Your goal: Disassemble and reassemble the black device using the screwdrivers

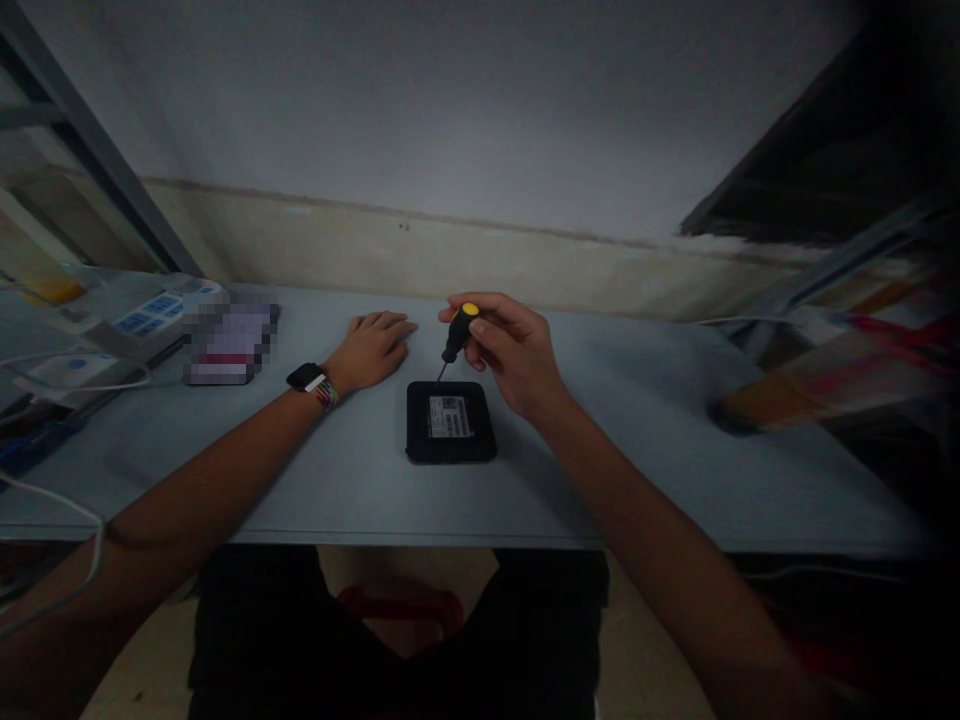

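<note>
now, screwdriver tip at the box's far left corner

grips a small screwdriver (455, 340) in the right hand (514, 350), fingers closed round the black handle just below its yellow cap, shaft tilted down and left so that the tip meets the far left corner of the black box (450, 422). probably pinches it this high for light, fine turning. has the box lying flat on the grey table (637, 450), straight ahead between both arms, white label (449, 416) facing up, likely so that the underside stays within reach. rests the left hand (371, 350) palm down on the table, fingers loosely spread and holding nothing, just far and left of the box, not touching it. wears a watch (307, 378) on that wrist. has a blurred-out item (227, 343) and a white power strip (146, 320) well off to the left.
</note>
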Tool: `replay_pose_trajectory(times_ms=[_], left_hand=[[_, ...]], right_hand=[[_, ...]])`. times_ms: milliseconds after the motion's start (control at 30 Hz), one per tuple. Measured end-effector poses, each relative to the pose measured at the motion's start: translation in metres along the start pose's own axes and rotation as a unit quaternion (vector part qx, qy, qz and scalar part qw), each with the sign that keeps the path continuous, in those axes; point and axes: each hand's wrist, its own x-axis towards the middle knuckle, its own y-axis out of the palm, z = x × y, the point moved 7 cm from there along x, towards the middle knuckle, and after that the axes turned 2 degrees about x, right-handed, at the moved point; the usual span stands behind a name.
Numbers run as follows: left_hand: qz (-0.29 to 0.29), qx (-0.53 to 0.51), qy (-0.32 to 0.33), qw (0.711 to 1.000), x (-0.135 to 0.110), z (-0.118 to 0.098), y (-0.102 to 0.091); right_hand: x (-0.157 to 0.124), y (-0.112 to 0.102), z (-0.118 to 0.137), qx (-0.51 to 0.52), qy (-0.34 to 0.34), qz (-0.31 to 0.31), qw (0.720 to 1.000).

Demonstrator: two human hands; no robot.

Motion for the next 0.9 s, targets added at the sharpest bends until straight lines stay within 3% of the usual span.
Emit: replay_pose_trajectory(times_ms=[533,900], left_hand=[[0.001,0.007,-0.003,1.000,0.0001,0.0003,-0.0002],[0.003,0.007,0.000,1.000,0.0004,-0.0011,-0.0008]], right_hand=[[0.0025,-0.0028,0.0000,0.011,-0.016,0.004,1.000],[0.0001,0.0008,-0.0041,0.004,-0.028,0.042,0.999]])
